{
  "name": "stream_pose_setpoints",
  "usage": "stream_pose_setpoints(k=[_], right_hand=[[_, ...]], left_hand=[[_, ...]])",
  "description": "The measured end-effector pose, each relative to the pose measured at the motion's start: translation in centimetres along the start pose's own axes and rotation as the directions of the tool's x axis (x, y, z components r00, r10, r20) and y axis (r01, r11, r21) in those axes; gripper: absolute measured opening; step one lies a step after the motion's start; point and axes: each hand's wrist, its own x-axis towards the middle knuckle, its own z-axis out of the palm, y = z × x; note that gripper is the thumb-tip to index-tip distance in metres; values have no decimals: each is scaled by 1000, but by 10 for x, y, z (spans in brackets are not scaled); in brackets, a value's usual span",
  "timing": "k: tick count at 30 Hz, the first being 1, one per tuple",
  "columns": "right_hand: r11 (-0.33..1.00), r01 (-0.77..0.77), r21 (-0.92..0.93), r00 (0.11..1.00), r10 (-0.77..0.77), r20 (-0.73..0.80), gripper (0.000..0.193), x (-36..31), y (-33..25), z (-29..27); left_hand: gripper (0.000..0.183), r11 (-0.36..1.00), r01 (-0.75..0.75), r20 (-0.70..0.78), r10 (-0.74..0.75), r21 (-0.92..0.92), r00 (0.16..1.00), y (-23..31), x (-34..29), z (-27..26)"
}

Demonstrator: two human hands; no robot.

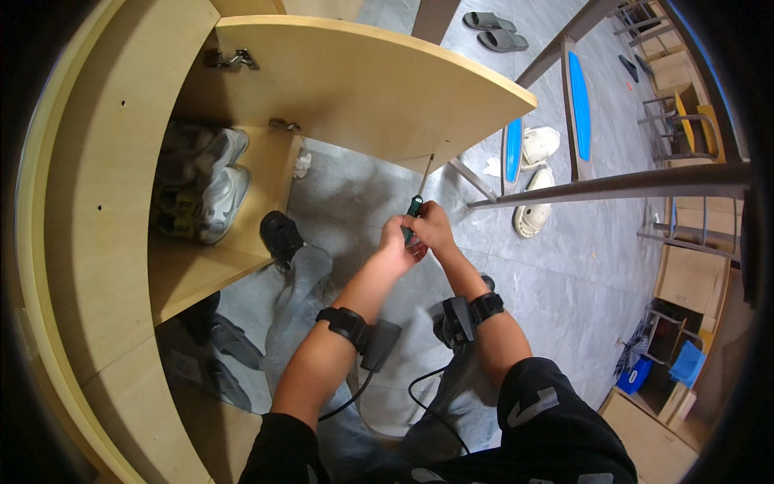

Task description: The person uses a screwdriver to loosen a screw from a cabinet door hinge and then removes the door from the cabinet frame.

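Both my hands are closed round the dark green handle of a screwdriver. My left hand grips its lower end, and my right hand wraps it from the right side. The thin metal shaft points up and away, its tip at a small dark spot near the lower edge of an open wooden cabinet door. Whether the tip sits in a screw is too small to tell. Metal hinges join the door to the cabinet at its left end.
Sneakers stand inside the cabinet compartment at left, with dark slippers below. A metal ladder frame with blue treads rises right of the door, beside cream clogs. Grey slides lie beyond. A blue container is at far right.
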Motion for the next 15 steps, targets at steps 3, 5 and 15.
stream_pose_setpoints(k=[3, 5, 15], right_hand=[[974, 43, -224, 990, -72, -123, 39, 2, 5, 4], [970, 37, -240, 987, -73, -142, 38, 5, 9, 3], [650, -295, 701, 919, -7, 393, 37, 3, 19, -10]], left_hand=[[36, 989, -85, -30, 82, -117, 996, -7, 4, 5], [35, 990, -32, -79, 21, -134, 997, -8, 4, 8], [31, 990, 140, 0, -140, 30, 990, 5, 0, -5]])
